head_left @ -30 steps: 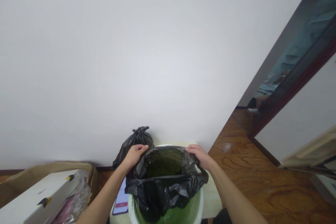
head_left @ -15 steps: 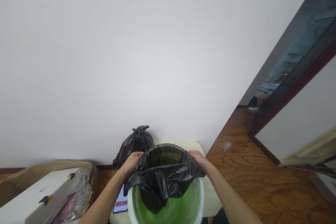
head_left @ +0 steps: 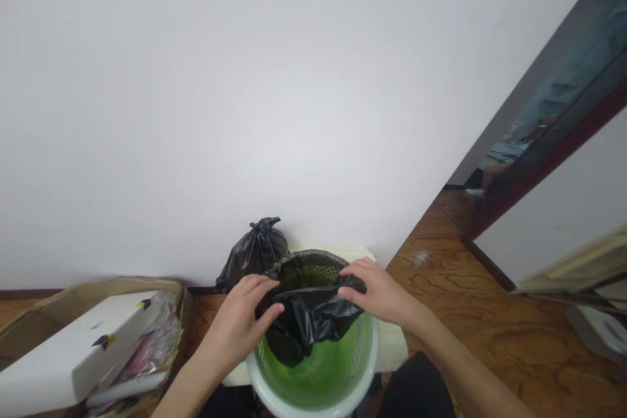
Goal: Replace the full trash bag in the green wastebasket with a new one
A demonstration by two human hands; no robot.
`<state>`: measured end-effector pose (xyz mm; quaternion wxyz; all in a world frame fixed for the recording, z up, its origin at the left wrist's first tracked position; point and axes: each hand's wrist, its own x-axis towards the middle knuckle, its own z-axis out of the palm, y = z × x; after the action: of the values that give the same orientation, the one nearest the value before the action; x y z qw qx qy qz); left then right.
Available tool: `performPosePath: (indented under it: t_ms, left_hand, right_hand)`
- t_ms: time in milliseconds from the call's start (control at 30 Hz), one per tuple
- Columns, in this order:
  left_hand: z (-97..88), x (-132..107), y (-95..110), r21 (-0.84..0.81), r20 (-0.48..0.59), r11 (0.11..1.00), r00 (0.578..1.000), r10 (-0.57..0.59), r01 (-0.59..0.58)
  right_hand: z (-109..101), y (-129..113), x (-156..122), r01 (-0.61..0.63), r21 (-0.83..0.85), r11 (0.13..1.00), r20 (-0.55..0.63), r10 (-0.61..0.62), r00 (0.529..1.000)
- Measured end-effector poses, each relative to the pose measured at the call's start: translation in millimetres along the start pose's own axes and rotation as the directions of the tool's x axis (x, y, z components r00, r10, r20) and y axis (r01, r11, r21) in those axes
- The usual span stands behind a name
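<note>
A green and white slatted trash basket (head_left: 365, 379) stands in front of me. A black garbage bag (head_left: 318, 320) lines its far side and hangs loosely across the opening, leaving the near rim bare. My left hand (head_left: 240, 320) has the bag's left edge between its thumb and fingers, in a loose grip. On the right edge, my right hand (head_left: 377, 287) pinches a bunched fold of the bag between thumb and fingers. Behind the basket, against the wall, sits a tied, filled black garbage bag (head_left: 255, 251).
The basket is at a pale stool or small table (head_left: 392, 346). To the left, a cardboard box (head_left: 117, 286) holds a white box (head_left: 83, 339) and clear plastic wrapping. A white wall (head_left: 294, 111) rises behind; wooden floor (head_left: 470, 313) and a doorway lie right.
Both hands have shifted inward over the bag's edges, with thumbs now on the near side. The phone beside the basket is no longer visible. My view has tilted slightly down.
</note>
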<state>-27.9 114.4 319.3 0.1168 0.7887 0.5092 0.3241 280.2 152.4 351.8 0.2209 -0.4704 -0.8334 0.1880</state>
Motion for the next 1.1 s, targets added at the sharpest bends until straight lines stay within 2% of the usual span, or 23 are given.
performPosePath:
  t_ms: [133, 300, 500, 667, 867, 967, 1100]
  left_hand:
    - [7.7, -16, 1, 0.142, 0.031, 0.989, 0.999, 0.027, -0.031]
    - [16.8, -37, 0, 0.233, 0.016, 0.971, 0.998, 0.057, -0.059]
    - [19.1, -62, 10, 0.205, -0.104, 0.972, 0.984, 0.142, -0.118]
    - [16.7, -79, 17, 0.148, -0.178, 0.983, 0.975, 0.136, -0.110]
    - [24.4, -98, 23, 0.097, -0.240, 0.992, 0.965, 0.100, -0.079]
    - [30.7, -106, 24, 0.061, -0.285, 0.996, 0.955, 0.082, -0.067]
    - [37.9, -117, 21, 0.028, -0.283, 0.999, 0.958, 0.048, -0.042]
  right_hand:
    - [6, -3, -18, 0.012, -0.115, 0.993, 0.048, -0.006, 0.999]
    - [14, 6, -38, 0.012, -0.145, 0.989, 0.003, -0.012, 1.000]
    - [23, 7, -66, 0.069, -0.160, 0.985, -0.102, -0.086, 0.991]
    - [31, 4, -88, 0.104, -0.174, 0.979, -0.194, -0.138, 0.971]
    - [48, 4, -106, 0.089, -0.191, 0.978, -0.334, -0.150, 0.931]
    - [61, 8, -112, 0.071, -0.177, 0.982, -0.440, -0.143, 0.887]
    - [80, 13, -116, 0.013, -0.127, 0.992, -0.562, -0.083, 0.823]
